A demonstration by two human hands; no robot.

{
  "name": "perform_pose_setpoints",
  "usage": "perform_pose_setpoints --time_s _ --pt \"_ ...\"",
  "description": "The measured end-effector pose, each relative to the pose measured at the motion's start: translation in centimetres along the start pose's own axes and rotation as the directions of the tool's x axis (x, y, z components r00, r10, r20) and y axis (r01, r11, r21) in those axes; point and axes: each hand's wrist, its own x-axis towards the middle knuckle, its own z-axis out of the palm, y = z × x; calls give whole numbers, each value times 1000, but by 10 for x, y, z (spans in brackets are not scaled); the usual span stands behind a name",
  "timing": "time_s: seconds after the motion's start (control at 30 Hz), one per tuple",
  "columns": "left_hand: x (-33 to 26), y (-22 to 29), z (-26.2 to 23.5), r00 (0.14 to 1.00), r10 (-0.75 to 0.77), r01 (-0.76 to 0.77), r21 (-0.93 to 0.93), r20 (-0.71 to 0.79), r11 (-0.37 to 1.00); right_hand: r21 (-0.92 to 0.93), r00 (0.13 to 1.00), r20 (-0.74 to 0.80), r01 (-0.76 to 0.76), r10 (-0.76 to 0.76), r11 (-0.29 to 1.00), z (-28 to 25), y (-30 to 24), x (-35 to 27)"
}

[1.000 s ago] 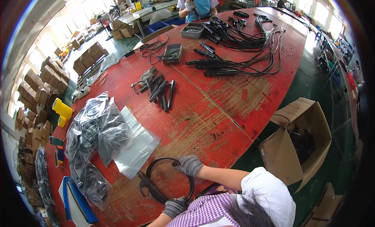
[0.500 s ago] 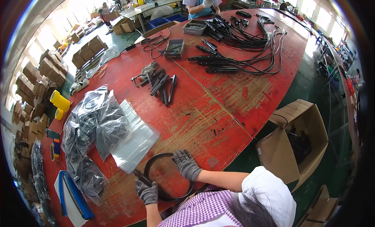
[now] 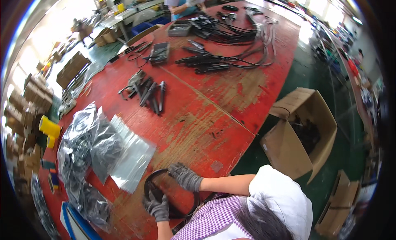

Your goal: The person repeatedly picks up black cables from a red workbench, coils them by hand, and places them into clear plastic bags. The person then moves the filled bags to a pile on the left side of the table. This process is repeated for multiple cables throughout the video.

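Observation:
A black cable (image 3: 195, 203) lies coiled in a loop on the near edge of the red table, close against my body. My left hand (image 3: 156, 206), in a grey glove, grips the left side of the loop, where the thicker dark end of the cable lies partly under the fingers. At the top of the loop, my gloved right hand (image 3: 185, 177) has its fingers closed over the cable. Clear flat plastic bags (image 3: 133, 159) lie just beyond my left hand. Next to them is a heap of bagged dark items (image 3: 82, 145).
On the red table (image 3: 194, 132) are black brush-like pieces (image 3: 152, 95), a grey parts bin (image 3: 160, 53) and bundled black cables (image 3: 231, 60). An open cardboard box (image 3: 288, 147) stands off the right edge. Yellow rolls (image 3: 49, 126) sit at the left; a co-worker (image 3: 183, 4) stands across.
The whole view has shifted, so the table things appear further left. My left hand has turned, its fingers more spread around the cable. My right hand stays at the top of the loop.

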Motion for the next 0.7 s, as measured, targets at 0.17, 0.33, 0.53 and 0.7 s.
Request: perform_pose_setpoints --time_s 0.17,0.33,0.53,0.7 --pt "-24 -25 10 998 -37 36 -22 -45 999 -107 999 33 35 -32 994 2 -20 -5" --pt "-33 -24 13 994 -81 71 -132 -74 989 70 996 -53 82 -79 994 -4 -16 -6" --pt "-33 -9 -18 989 -2 -42 -296 -145 954 72 975 -126 195 -185 978 -45 -3 70" --pt "-29 -13 -18 990 -20 -14 -246 -137 969 288 988 -137 106 -68 952 -43 17 123"
